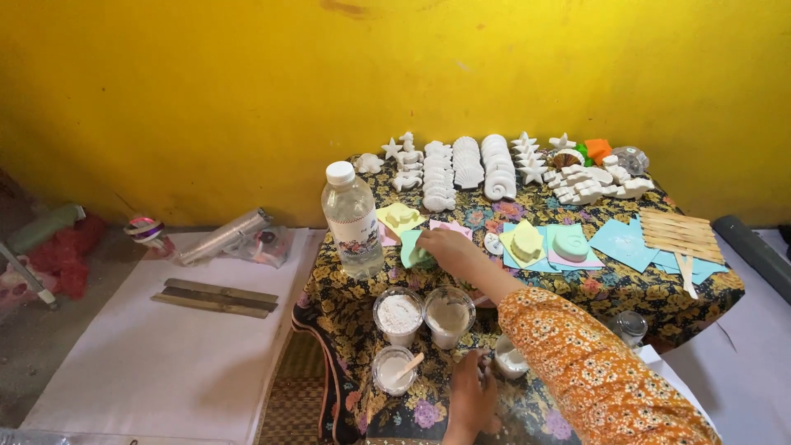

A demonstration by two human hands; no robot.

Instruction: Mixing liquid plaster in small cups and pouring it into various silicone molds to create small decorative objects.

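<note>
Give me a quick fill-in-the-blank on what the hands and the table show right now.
1. The right hand rests on a ____ mould beside the clear bottle.
2. The left hand rests on the table's ____ edge.
3. The white cast shapes are lined up along the ____ wall.

Missing: green; near; yellow

A small table (pixel 626 301) wears a dark floral cloth. On it stand a bottle (pixel 352 218) and three cups (pixel 399 314) of white powder; white casts (pixel 466 163) line the back edge, coloured papers (pixel 624 241) and wooden sticks (pixel 681 234) lie right. A white sheet (pixel 156 354) covers the floor, bearing two metal strips (pixel 216 297).
</note>
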